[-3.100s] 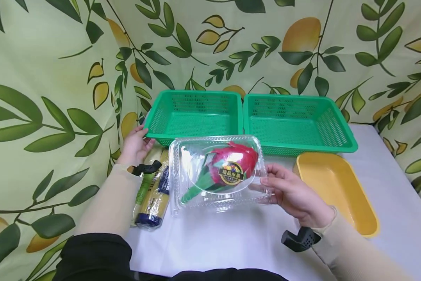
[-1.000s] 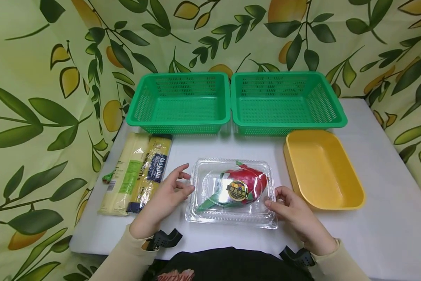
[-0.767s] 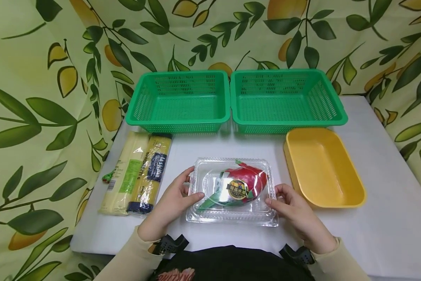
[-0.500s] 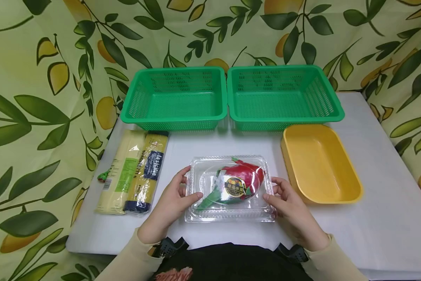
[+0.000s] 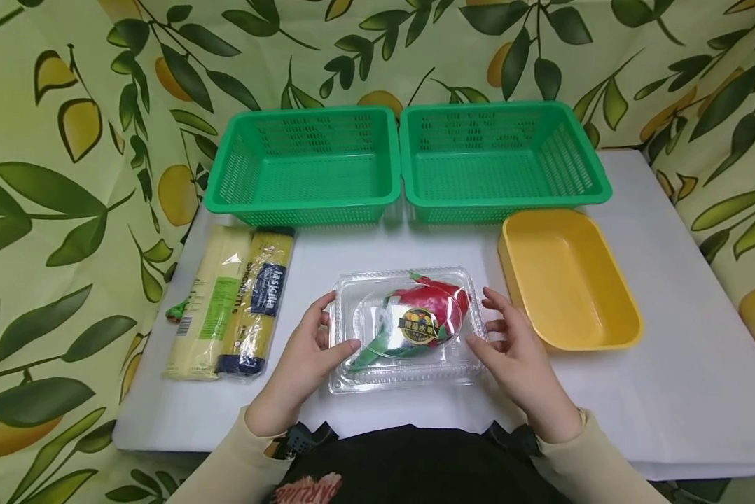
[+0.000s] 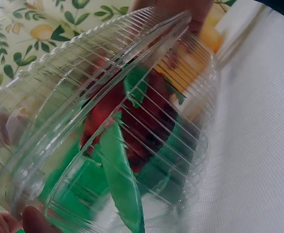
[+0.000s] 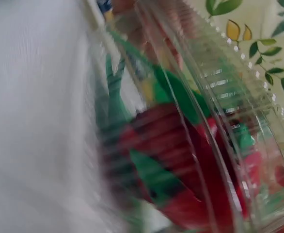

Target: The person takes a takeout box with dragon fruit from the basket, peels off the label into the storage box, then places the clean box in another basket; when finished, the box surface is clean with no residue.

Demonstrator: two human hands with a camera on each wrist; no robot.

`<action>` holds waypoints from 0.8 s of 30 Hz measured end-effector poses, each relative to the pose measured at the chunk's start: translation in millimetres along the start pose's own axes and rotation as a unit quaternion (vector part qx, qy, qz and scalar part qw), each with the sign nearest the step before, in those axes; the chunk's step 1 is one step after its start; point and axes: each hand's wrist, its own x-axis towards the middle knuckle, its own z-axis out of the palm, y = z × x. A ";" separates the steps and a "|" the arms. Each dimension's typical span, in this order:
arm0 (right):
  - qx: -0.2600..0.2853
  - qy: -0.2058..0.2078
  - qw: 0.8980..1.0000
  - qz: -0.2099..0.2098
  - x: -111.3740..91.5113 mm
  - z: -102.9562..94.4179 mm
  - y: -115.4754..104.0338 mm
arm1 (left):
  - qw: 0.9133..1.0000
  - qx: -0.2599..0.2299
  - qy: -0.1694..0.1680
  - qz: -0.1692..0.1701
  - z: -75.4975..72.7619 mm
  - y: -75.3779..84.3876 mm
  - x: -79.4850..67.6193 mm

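A clear plastic clamshell box (image 5: 409,374) with a round fruit label on its lid lies near the front of the white table. Inside it is a red dragon fruit (image 5: 449,311) with long green scales. My left hand (image 5: 302,364) holds the box's left side, thumb on the lid and fingers down the edge. At the opposite end, my right hand (image 5: 516,350) spans the right edge, its thumb over the lid and its fingers stretched along the side. Plastic and fruit fill both wrist views, the right one blurred.
Two green baskets (image 5: 302,210) (image 5: 510,203) stand side by side at the back. A yellow tub (image 5: 566,280) is to the right of the box. Two noodle packs (image 5: 209,308) (image 5: 258,301) lie on the left, with a small green thing (image 5: 177,311) beside them.
The box came down from over the baskets to the table's front. My left hand left the basket rim and took the box's left side. My right hand's fingers have stretched out lately.
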 end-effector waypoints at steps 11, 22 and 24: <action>-0.210 0.022 0.958 -0.195 7.1 10.3 -11.8 | 1.000 0.007 -0.001 -0.003 0.3 1.0 -1.3; -0.227 0.059 0.943 -0.237 4.3 25.2 -15.4 | 1.000 0.008 -0.003 0.004 1.7 0.6 -2.3; -0.229 0.066 0.940 -0.243 4.0 27.4 -15.9 | 1.000 0.009 0.000 0.003 1.8 0.4 -2.6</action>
